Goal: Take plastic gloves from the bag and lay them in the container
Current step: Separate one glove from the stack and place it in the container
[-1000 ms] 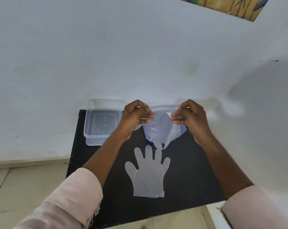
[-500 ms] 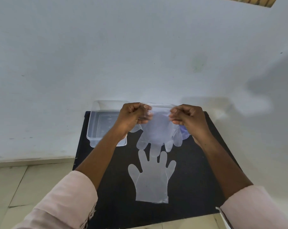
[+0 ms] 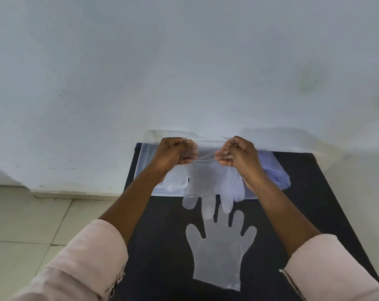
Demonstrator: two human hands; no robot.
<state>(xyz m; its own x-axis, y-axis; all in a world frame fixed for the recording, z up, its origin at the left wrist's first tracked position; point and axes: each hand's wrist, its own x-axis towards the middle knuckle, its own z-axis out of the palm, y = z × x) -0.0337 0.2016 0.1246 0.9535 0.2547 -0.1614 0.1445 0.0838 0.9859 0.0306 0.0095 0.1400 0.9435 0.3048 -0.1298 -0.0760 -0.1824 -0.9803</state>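
Observation:
My left hand (image 3: 173,152) and my right hand (image 3: 238,154) pinch the cuff of a clear plastic glove (image 3: 208,183) and hold it up, fingers hanging down, above the black table (image 3: 310,203). A second clear glove (image 3: 219,255) lies flat on the table nearer to me, fingers pointing away. The clear plastic container (image 3: 144,161) sits at the table's back left, partly behind my left hand. The bluish plastic bag (image 3: 275,172) lies at the back right, behind my right wrist.
A white wall (image 3: 184,61) rises right behind the table. Pale floor tiles (image 3: 32,224) lie to the left. My pink sleeves fill the lower corners.
The held glove has come out of the bag and now hangs spread between my hands. The bag has dropped to the table behind my right wrist. The camera has tilted down and shifted.

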